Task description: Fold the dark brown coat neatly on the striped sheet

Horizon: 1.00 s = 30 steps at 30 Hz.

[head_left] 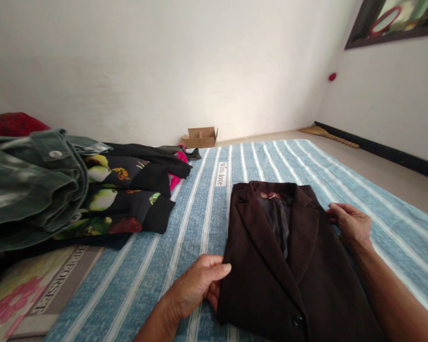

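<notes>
A dark brown blazer point(267, 280) lies folded on the blue striped bedsheet, collar toward the wall, with a black button low on its front. My left hand point(199, 284) pinches the blazer's left edge, thumb on top and fingers curled beneath. At the upper right side, just below the shoulder, my right hand point(351, 223) grips the other edge between thumb and fingers. Dark lining and a reddish label show inside the neck opening. The lower end of the blazer runs out of view.
A heap of clothes with a grey-green denim piece point(32, 185) and a fruit-print garment point(117, 194) lies at left. Under it is a floral mat point(24, 304). The striped bedsheet point(185, 232) reaches toward the wall, where a cardboard box point(200, 137) stands. A window point(399, 19) is upper right.
</notes>
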Each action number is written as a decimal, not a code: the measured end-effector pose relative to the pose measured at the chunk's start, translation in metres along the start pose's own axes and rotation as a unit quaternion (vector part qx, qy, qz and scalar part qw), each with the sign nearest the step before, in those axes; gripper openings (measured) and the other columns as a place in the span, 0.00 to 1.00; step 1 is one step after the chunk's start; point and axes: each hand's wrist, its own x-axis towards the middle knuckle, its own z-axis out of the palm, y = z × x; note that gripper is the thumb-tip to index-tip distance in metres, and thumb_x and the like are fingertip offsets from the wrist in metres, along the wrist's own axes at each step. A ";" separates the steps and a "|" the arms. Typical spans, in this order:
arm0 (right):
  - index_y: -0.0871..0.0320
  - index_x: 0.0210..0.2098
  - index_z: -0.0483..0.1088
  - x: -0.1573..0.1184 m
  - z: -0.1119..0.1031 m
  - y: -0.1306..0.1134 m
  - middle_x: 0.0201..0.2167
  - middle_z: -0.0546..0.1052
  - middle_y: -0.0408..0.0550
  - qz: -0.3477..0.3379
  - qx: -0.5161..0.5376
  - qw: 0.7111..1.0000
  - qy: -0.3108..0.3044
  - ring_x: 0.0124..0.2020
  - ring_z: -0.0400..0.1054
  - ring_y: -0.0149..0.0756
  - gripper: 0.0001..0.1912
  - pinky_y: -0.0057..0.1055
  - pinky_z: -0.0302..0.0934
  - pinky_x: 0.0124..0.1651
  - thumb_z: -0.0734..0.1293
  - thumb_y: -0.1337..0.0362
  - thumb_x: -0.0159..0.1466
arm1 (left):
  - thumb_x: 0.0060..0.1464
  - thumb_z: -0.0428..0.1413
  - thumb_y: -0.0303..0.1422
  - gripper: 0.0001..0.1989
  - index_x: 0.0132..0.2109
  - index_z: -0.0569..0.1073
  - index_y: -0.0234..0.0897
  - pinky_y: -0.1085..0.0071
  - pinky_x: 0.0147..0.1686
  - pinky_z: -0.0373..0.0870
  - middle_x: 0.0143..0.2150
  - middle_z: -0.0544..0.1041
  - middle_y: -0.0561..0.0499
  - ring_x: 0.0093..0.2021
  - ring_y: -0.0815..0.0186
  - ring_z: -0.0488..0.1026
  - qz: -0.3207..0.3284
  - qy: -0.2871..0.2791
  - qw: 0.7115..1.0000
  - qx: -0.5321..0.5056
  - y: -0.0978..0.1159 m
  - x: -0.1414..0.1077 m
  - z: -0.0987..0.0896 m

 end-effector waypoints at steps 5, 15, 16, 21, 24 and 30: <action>0.60 0.27 0.73 -0.001 0.000 -0.001 0.18 0.74 0.43 -0.002 -0.003 1.000 0.003 0.19 0.65 0.30 0.14 0.24 0.62 0.20 0.73 0.57 0.44 | 0.46 0.59 0.43 0.17 0.32 0.69 0.32 0.76 0.15 0.66 0.20 0.73 0.50 0.17 0.68 0.70 0.003 0.005 1.000 -0.005 -0.001 0.000 0.000; 0.60 0.27 0.74 -0.002 0.000 -0.004 0.18 0.74 0.43 0.002 -0.009 1.000 0.004 0.19 0.65 0.30 0.13 0.24 0.62 0.20 0.73 0.59 0.44 | 0.45 0.59 0.43 0.17 0.31 0.69 0.32 0.77 0.15 0.65 0.19 0.72 0.52 0.16 0.70 0.69 0.007 0.012 1.000 0.004 0.001 -0.001 0.002; 0.60 0.27 0.74 -0.002 0.000 -0.004 0.18 0.74 0.43 0.002 -0.009 1.000 0.004 0.19 0.65 0.30 0.13 0.24 0.62 0.20 0.73 0.59 0.44 | 0.45 0.59 0.43 0.17 0.31 0.69 0.32 0.77 0.15 0.65 0.20 0.72 0.52 0.16 0.70 0.69 0.006 0.012 1.000 0.005 0.001 -0.001 0.001; 0.60 0.26 0.73 -0.004 0.000 -0.006 0.18 0.74 0.44 0.001 -0.009 1.000 -0.002 0.19 0.65 0.30 0.13 0.24 0.61 0.21 0.73 0.59 0.44 | 0.45 0.59 0.44 0.17 0.32 0.69 0.32 0.76 0.15 0.65 0.20 0.72 0.51 0.17 0.70 0.68 0.004 0.005 1.000 0.006 0.000 0.000 0.000; 0.60 0.26 0.74 -0.003 0.000 -0.005 0.19 0.74 0.43 0.003 -0.010 1.000 -0.004 0.19 0.65 0.29 0.12 0.23 0.61 0.21 0.73 0.59 0.45 | 0.44 0.59 0.44 0.17 0.31 0.69 0.32 0.77 0.15 0.64 0.19 0.71 0.52 0.17 0.70 0.68 0.003 0.011 1.000 0.010 0.001 -0.001 0.001; 0.60 0.27 0.74 0.000 -0.001 -0.001 0.19 0.74 0.43 0.000 -0.009 1.000 -0.007 0.20 0.65 0.28 0.13 0.23 0.62 0.22 0.73 0.59 0.45 | 0.44 0.59 0.44 0.17 0.32 0.69 0.32 0.77 0.16 0.65 0.20 0.71 0.52 0.17 0.70 0.68 0.002 0.013 1.000 0.009 0.001 -0.001 0.002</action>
